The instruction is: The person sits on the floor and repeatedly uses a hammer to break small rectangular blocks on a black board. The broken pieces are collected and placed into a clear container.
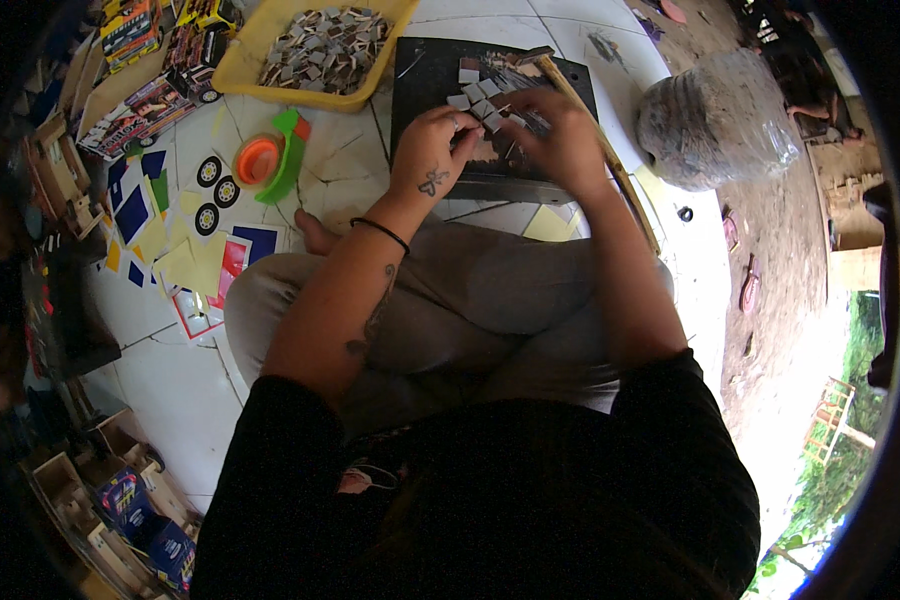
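Both hands work over a black board (430,90) in front of my crossed legs. A cluster of small grey square pieces (473,93) with brown edges lies on it. My left hand (435,150) is at the near left of these pieces, thumb and forefinger pinched together; what is between them, if anything, is too small to make out. From the right, my right hand (565,140) reaches over the board beside the same pieces, its fingers bent and smeared by motion. A hammer (590,120) with a long wooden handle lies slanted along the board's right side.
Beyond the board to the left stands a yellow tub (240,60) of similar pieces. Stickers (180,265), printed wheels (208,218) and a green tape dispenser (290,160) lie left. Toy trucks (140,110) stand farther left. A plastic-wrapped bundle (715,120) is at right.
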The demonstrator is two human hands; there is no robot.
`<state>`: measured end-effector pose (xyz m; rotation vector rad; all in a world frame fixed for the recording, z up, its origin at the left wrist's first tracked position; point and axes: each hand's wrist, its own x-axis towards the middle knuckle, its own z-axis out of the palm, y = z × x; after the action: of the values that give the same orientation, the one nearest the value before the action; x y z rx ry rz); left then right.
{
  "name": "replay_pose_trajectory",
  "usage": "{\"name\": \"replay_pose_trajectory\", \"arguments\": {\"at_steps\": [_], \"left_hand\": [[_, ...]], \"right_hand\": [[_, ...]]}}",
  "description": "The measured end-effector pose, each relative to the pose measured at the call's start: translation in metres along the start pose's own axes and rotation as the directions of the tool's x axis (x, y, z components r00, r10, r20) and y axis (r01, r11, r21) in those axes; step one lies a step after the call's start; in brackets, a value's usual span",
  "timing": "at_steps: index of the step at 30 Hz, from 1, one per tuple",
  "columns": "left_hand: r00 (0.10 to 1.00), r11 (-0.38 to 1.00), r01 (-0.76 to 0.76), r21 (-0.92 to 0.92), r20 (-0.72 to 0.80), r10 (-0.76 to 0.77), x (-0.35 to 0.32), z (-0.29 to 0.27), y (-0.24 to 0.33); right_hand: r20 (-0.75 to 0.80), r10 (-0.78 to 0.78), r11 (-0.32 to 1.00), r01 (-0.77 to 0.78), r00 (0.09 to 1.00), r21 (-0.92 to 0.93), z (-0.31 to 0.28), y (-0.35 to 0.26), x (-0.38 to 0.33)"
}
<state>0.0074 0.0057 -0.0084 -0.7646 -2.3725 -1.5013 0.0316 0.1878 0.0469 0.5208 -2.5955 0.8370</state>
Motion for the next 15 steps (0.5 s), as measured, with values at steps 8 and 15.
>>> {"name": "replay_pose_trajectory", "arguments": {"at_steps": [8, 15], "left_hand": [[0.995, 0.996, -0.088, 0.009, -0.043, 0.088, -0.003, 0.006, -0.007], [0.993, 0.994, -0.112, 0.004, -0.044, 0.112, -0.004, 0.005, -0.007]], "right_hand": [[0.370, 0.525, 0.845, -0.418, 0.766, -0.333, -0.082, 0.083, -0.083], [0.240, 0.607, 0.790, -0.609, 0.758, -0.073, -0.135, -0.019, -0.088]]}}
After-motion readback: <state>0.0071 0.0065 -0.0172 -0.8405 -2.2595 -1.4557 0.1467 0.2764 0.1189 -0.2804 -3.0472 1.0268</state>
